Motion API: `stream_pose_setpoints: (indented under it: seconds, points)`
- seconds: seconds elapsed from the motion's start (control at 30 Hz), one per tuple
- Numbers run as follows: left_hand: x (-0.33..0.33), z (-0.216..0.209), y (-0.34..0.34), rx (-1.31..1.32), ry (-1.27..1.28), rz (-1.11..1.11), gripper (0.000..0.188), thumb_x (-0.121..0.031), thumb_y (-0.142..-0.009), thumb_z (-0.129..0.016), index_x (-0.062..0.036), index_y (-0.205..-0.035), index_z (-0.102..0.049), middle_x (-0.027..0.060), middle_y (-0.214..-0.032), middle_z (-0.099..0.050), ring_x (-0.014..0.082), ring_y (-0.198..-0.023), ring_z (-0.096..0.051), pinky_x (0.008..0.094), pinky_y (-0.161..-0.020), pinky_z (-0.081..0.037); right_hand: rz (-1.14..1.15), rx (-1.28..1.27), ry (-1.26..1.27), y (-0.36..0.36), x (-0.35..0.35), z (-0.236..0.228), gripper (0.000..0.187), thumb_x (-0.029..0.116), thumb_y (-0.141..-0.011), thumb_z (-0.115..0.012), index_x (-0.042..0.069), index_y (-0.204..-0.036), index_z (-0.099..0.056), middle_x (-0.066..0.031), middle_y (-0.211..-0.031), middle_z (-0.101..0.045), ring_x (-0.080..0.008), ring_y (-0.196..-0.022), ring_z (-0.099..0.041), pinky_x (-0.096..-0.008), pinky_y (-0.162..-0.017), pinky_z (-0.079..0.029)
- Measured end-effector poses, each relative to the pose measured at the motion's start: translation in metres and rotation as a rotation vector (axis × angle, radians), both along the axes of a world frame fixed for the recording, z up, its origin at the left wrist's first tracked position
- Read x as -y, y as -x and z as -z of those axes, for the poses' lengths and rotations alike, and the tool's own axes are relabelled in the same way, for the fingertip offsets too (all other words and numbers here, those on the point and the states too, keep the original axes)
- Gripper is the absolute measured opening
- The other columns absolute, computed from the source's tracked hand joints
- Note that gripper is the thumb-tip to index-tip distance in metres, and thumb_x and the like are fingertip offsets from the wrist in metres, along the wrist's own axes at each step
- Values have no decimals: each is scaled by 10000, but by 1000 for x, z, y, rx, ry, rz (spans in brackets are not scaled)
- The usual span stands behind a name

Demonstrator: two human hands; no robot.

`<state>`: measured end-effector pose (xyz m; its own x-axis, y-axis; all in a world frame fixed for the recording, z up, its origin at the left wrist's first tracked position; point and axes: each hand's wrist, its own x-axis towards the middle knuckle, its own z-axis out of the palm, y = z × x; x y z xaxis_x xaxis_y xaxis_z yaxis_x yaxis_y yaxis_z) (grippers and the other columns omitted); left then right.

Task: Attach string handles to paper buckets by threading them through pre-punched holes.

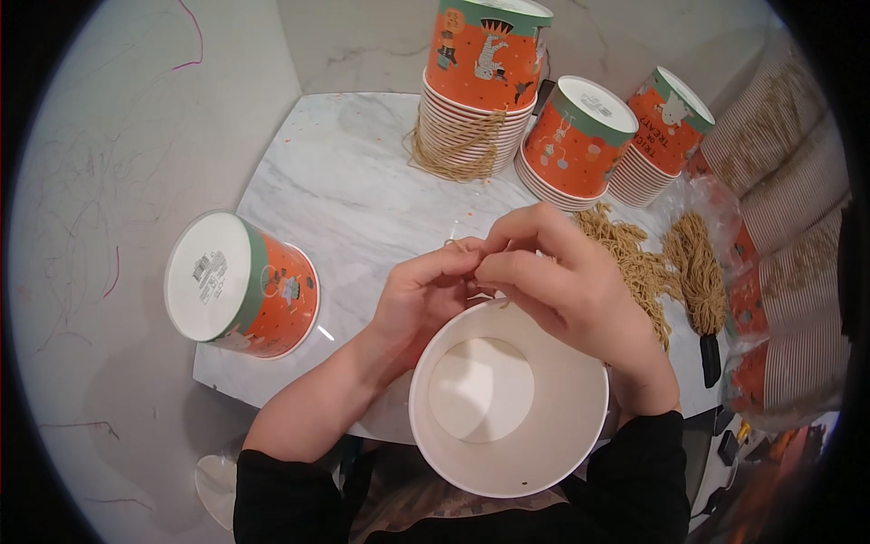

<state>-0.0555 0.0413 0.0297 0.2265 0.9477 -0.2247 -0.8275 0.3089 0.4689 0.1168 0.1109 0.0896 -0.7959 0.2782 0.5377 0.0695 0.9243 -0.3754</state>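
A white-lined paper bucket [564, 399] tilts toward me near the table's front edge, its open mouth facing up and its inside bare. At its far rim my left hand [421, 295] and my right hand [566, 286] come together, fingers pinched. A bit of tan cord [459, 243] shows by the left fingertips, and a short piece pokes out inside the rim. Most of the cord and the far side of the bucket are hidden behind my fingers. Both hands appear closed on this cord.
An upside-down orange-and-green bucket [281, 295] stands at the left. Stacked buckets [480, 54] with cord draped on them, plus two shorter stacks [580, 145], line the back. Loose cords [630, 263] and a bundled hank [696, 272] lie right, beside bagged bucket stacks [797, 263].
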Motion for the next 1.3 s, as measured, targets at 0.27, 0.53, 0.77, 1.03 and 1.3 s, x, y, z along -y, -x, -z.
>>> stream_pose_setpoints:
  seconds: [0.27, 0.53, 0.77, 1.03, 1.3]
  points:
    - [-7, 23, 6, -145, -193, 26, 191, -227, -1022, -631, -40, -1031, -671, 15, -879, -624, 82, -743, -559, 235, -672, -491, 59, -97, 239, -4, -5, -5, 176, -53, -766, -794, 59, -895, -750, -78, -1046, -592, -152, -777, -658, -278, -664, -542]
    - [-13, 24, 14, -202, -205, 108, 194, -225, -982, -699, -34, -1017, -691, -7, -841, -612, 55, -701, -540, 201, -624, -465, 17, -69, 245, -9, -15, -4, 158, -14, -807, -773, 61, -943, -745, -64, -1064, -578, -185, -844, -663, -311, -750, -561]
    - [-11, 23, 7, -218, -216, 147, 239, -232, -977, -706, -19, -1078, -669, -9, -849, -603, 52, -697, -538, 198, -637, -480, 16, -90, 271, -10, -21, -2, 146, -18, -798, -780, 57, -921, -752, -66, -1052, -580, -190, -859, -674, -317, -770, -564]
    - [-17, 34, 9, -161, -232, 17, 104, -115, -966, -670, -39, -1037, -661, -4, -836, -626, 41, -690, -528, 190, -628, -456, 33, -59, 265, -8, -16, 2, 151, -29, -764, -802, 49, -885, -755, -61, -1034, -569, -175, -896, -643, -306, -781, -536]
    - [-12, 31, 4, -362, -394, -163, 86, -36, -954, -658, -25, -1039, -653, 33, -922, -687, 42, -770, -591, 197, -689, -481, 77, -24, 218, -5, -2, 2, 146, -43, -803, -774, 34, -911, -712, -69, -1036, -580, -191, -884, -653, -305, -742, -541]
